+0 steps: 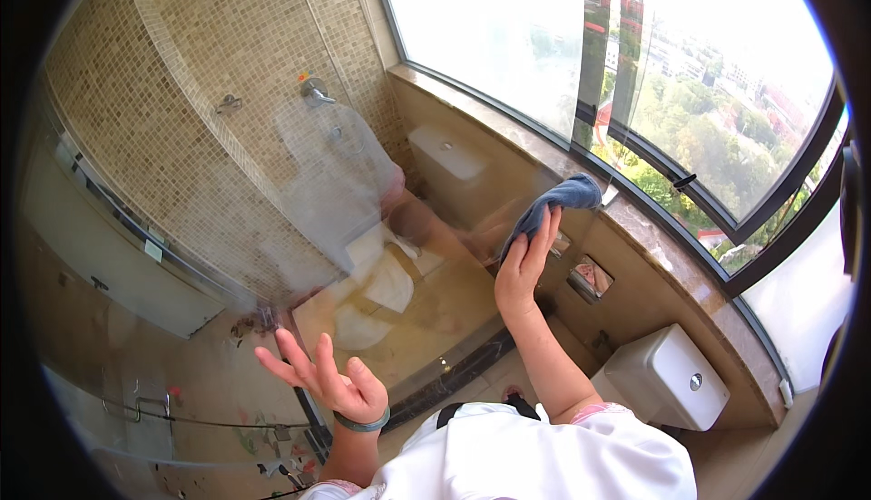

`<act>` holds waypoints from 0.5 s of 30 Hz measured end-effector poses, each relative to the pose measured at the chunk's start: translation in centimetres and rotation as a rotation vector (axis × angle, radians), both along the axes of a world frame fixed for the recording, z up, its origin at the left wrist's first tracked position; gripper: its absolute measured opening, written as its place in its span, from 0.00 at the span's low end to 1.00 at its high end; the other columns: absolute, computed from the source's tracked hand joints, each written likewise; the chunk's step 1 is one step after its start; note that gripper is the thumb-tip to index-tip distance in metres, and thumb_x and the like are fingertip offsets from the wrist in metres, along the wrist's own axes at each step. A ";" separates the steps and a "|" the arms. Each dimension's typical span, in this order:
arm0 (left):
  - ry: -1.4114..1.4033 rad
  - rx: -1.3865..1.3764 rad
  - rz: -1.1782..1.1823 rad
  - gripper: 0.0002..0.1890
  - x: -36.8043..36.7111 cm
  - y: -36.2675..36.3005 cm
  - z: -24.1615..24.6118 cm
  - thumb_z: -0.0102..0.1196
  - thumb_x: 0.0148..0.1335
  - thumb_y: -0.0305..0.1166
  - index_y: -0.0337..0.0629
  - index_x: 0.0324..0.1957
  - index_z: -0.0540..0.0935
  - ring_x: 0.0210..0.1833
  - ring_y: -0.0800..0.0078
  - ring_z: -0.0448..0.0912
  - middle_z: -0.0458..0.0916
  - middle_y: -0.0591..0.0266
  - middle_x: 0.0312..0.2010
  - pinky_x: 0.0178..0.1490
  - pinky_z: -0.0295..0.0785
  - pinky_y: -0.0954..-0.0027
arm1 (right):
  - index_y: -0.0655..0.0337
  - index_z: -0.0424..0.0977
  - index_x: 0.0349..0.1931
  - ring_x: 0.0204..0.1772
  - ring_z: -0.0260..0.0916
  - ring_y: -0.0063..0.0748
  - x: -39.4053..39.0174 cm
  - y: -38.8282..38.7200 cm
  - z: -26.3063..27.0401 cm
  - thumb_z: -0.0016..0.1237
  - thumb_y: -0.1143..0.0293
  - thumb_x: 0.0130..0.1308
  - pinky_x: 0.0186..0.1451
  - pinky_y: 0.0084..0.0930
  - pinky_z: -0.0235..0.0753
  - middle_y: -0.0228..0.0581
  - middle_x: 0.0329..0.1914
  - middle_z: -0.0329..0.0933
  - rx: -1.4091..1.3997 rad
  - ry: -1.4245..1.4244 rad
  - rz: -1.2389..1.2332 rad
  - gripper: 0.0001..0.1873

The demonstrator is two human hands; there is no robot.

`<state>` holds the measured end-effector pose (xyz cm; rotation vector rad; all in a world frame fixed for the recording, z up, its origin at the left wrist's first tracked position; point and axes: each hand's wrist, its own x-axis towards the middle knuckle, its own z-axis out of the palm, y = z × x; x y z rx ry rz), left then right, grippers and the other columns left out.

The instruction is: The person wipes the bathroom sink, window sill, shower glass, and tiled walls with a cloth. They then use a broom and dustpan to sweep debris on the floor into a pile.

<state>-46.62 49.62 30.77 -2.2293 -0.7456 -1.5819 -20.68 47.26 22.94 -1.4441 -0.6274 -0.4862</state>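
In front of me stands a clear glass shower panel [435, 289], which carries a hazy reflection of a person in white. My right hand [522, 279] is raised with a folded blue cloth [566, 197] under its fingers, pressed flat to the glass near the windowsill. Part of the cloth is hidden behind the fingers. Lower and to the left, my left hand [333, 379] is held up with its fingers apart and nothing in it. A greenish bracelet circles that wrist. Whether its fingertips touch the glass, I cannot tell.
A white toilet cistern [670, 377] is at my right, below the marble windowsill [656, 245]. A chrome paper holder [590, 279] is set in the wall. The window sash [728, 126] is tilted outward. A dark stone kerb [452, 377] runs under the glass; a shower mixer [316, 93] is on the mosaic wall.
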 end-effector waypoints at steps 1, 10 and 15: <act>-0.008 0.000 0.006 0.21 -0.8 0.3 -0.2 0.41 0.67 0.34 0.35 0.58 0.71 0.73 0.30 0.40 0.57 0.36 0.68 0.69 0.36 0.33 | 0.70 0.54 0.67 0.76 0.44 0.54 -2.1 0.2 0.7 0.32 0.80 0.66 0.75 0.38 0.43 0.59 0.75 0.45 -0.040 -0.085 0.002 0.27; -0.056 -0.027 0.037 0.20 -8.3 0.9 -0.5 0.42 0.65 0.34 0.34 0.56 0.73 0.73 0.29 0.39 0.58 0.38 0.68 0.69 0.36 0.33 | 0.59 0.79 0.37 0.63 0.61 0.65 -15.6 0.7 3.8 0.53 0.77 0.39 0.67 0.59 0.53 0.49 0.58 0.68 -0.069 -0.740 0.333 0.19; -0.120 -0.051 0.152 0.21 -14.2 1.7 -1.4 0.43 0.65 0.33 0.32 0.57 0.72 0.73 0.29 0.39 0.56 0.39 0.69 0.69 0.36 0.34 | 0.71 0.60 0.63 0.75 0.45 0.57 -12.1 1.7 8.7 0.33 0.82 0.63 0.74 0.40 0.45 0.61 0.73 0.48 0.017 -0.398 0.032 0.26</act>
